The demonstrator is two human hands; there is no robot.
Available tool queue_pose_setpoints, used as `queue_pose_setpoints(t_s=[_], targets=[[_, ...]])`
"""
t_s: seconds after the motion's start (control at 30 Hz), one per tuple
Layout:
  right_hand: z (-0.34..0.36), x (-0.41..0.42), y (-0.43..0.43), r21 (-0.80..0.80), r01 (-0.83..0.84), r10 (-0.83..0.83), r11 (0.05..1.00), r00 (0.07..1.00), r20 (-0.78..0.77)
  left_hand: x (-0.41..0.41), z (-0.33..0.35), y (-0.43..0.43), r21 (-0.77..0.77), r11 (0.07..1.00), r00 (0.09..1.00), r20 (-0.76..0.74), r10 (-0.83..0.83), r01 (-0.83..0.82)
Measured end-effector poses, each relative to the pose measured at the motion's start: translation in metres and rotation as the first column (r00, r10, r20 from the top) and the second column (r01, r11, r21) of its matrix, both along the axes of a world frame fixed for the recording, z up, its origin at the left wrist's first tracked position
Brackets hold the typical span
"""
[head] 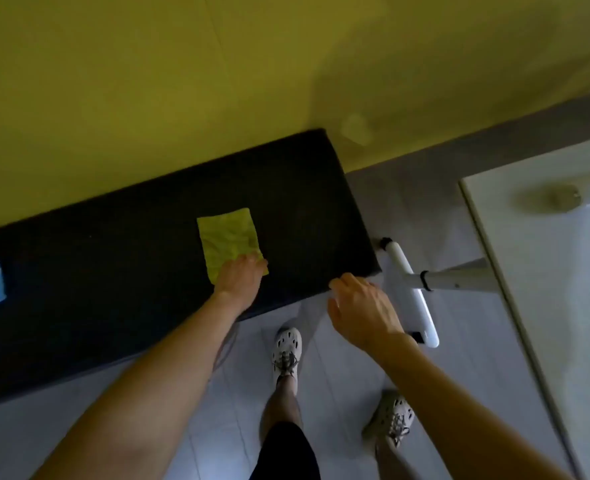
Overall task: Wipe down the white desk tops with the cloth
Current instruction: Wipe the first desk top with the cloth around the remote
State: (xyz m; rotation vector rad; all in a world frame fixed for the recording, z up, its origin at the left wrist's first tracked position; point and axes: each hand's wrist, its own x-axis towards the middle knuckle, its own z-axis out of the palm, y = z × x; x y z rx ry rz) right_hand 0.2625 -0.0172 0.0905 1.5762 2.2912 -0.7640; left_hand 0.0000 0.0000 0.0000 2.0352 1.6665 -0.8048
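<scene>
Cloth (229, 237) judged light, limp; best gathered at its near corner, where left hand (240, 279) is laid, pinch undeterminable. Right hand (363, 306) slack, empty, at bench (113, 271) right corner.

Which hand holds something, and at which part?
The left hand lies on the near corner of the cloth; grip or press cannot be told. The right hand holds nothing.

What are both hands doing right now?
Left hand: open, fingers resting on the crumpled yellow-green cloth on the black padded bench top.
Right hand: open, holding nothing, fingertips at the bench top's near edge.
</scene>
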Motion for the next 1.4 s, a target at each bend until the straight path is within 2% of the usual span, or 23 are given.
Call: queue_pose_setpoints(t_s=[0.23, 0.3, 0.4, 0.47, 0.57, 0.63, 0.73, 0.83, 0.93, 1.0, 1.07, 1.1, 1.17, 1.23, 1.3, 1.4], targets=[[-0.038, -0.018, 0.022, -0.027, 0.079, -0.079, 0.997, 0.997, -0.006, -0.016, -0.064, 0.056, -0.029, 0.973, 0.963, -0.14, -0.229, 0.227], [-0.034, -0.016, 0.024, 0.008, 0.093, -0.093, 0.996, 0.996, -0.009, -0.02, -0.06, 0.062, -0.033, 0.948, 0.927, -0.197, -0.318, 0.318], [-0.021, -0.011, 0.018, 0.013, 0.109, -0.109, 0.994, 0.994, -0.03, -0.019, -0.037, 0.062, -0.028, 0.943, 0.919, -0.217, -0.33, 0.332], [-0.005, -0.005, 0.009, 0.002, 0.113, -0.113, 0.994, 0.992, -0.063, -0.013, -0.005, 0.054, 0.089, 0.938, 0.936, -0.145, -0.32, 0.335], [0.026, 0.008, -0.01, -0.026, 0.119, -0.121, 0.993, 0.981, -0.154, 0.014, 0.057, 0.036, 0.235, 0.947, 0.952, 0.159, -0.26, 0.219], [0.051, 0.023, -0.021, 0.001, 0.153, -0.149, 0.988, 0.963, -0.226, 0.044, 0.098, 0.026, 0.247, 0.949, 0.91, 0.317, -0.268, 0.194], [0.086, 0.056, -0.034, 0.035, 0.253, -0.225, 0.967, 0.909, -0.352, 0.1, 0.16, 0.014, 0.244, 0.947, 0.831, 0.466, -0.305, 0.21], [0.127, 0.103, -0.047, 0.01, 0.375, -0.327, 0.927, 0.819, -0.471, 0.155, 0.209, -0.003, 0.145, 0.972, 0.738, 0.633, -0.234, 0.184], [0.163, 0.161, -0.067, 0.031, 0.411, -0.346, 0.911, 0.802, -0.486, 0.201, 0.239, -0.016, 0.004, 0.984, 0.756, 0.639, -0.138, 0.176], [0.178, 0.201, -0.085, 0.046, 0.416, -0.344, 0.908, 0.803, -0.486, 0.227, 0.247, -0.02, -0.034, 0.972, 0.803, 0.571, -0.172, 0.232], [0.186, 0.241, -0.105, 0.045, 0.431, -0.359, 0.901, 0.799, -0.482, 0.256, 0.252, -0.022, 0.03, 0.946, 0.842, 0.446, -0.302, 0.324], [0.191, 0.261, -0.114, 0.052, 0.445, -0.369, 0.894, 0.797, -0.477, 0.272, 0.255, -0.021, 0.043, 0.944, 0.855, 0.413, -0.314, 0.326], [0.199, 0.301, -0.128, 0.1, 0.507, -0.404, 0.856, 0.778, -0.481, 0.305, 0.263, -0.015, 0.079, 0.953, 0.846, 0.444, -0.296, 0.293], [0.21, 0.338, -0.136, 0.165, 0.595, -0.449, 0.787, 0.735, -0.508, 0.342, 0.277, -0.006, 0.174, 0.936, 0.807, 0.474, -0.352, 0.306], [0.22, 0.37, -0.141, 0.257, 0.661, -0.464, 0.705, 0.704, -0.538, 0.377, 0.293, 0.001, 0.334, 0.895, 0.749, 0.499, -0.435, 0.297], [0.225, 0.4, -0.153, 0.416, 0.699, -0.438, 0.582, 0.7, -0.563, 0.415, 0.302, 0.003, 0.53, 0.807, 0.659, 0.514, -0.55, 0.26]])
